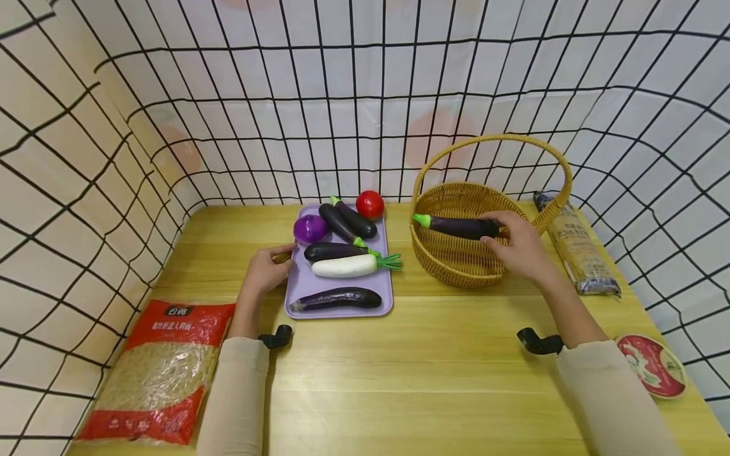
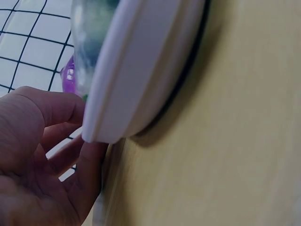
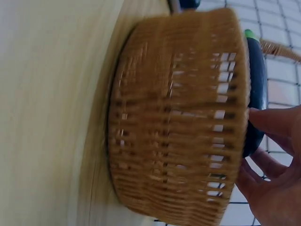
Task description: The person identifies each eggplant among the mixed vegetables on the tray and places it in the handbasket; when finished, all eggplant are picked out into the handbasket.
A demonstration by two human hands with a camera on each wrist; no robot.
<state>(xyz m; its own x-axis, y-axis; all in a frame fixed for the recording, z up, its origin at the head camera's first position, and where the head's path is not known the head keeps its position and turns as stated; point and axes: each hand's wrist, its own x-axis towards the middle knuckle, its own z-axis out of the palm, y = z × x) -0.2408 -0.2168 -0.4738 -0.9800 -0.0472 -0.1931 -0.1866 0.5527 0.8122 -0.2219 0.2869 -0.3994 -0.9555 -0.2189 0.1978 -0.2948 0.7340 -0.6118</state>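
My right hand (image 1: 520, 244) grips a dark eggplant (image 1: 459, 227) by its rounded end, the green stem pointing left, over the opening of a wicker basket (image 1: 441, 272). In the right wrist view the eggplant (image 3: 257, 80) lies level with the basket rim, thumb on one side and fingers on the other. At the left edge of a lilac tray (image 1: 302, 283), my left hand (image 1: 268, 271) pinches the rim. On the tray are several eggplants, one of them long and glossy (image 1: 342, 298), a white radish (image 1: 345, 266), a purple onion (image 1: 310, 229) and a tomato (image 1: 369, 205).
A red bag of pasta (image 1: 160, 373) lies by the left forearm. Right of the basket is a long plastic packet (image 1: 576, 247), and a round red-lidded tub (image 1: 652, 366) stands near the right sleeve. Black wire grid (image 1: 353, 114) encloses the table at the back and sides.
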